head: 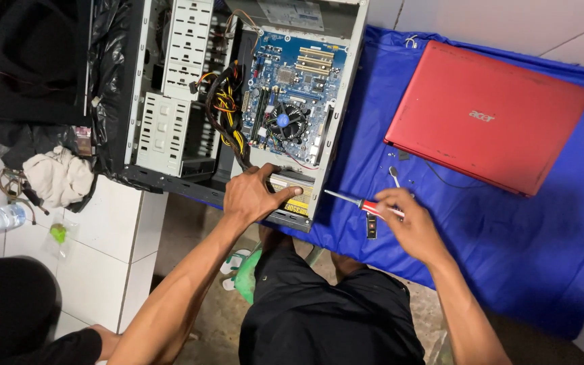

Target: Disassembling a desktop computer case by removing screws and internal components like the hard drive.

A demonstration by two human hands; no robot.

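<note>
We see one open PC case (190,94), one red laptop (484,115), one screwdriver (363,203). Our left hand (255,196) grips the case's power supply (292,192); our right hand (407,220) pinches the screwdriver. Blue cloth (508,230) covers the worktop; white tiles (103,230) lie left.

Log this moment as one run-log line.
left hand: gripping power supply in open computer case | right hand: holding red-handled screwdriver over blue cloth | red laptop: closed
</note>
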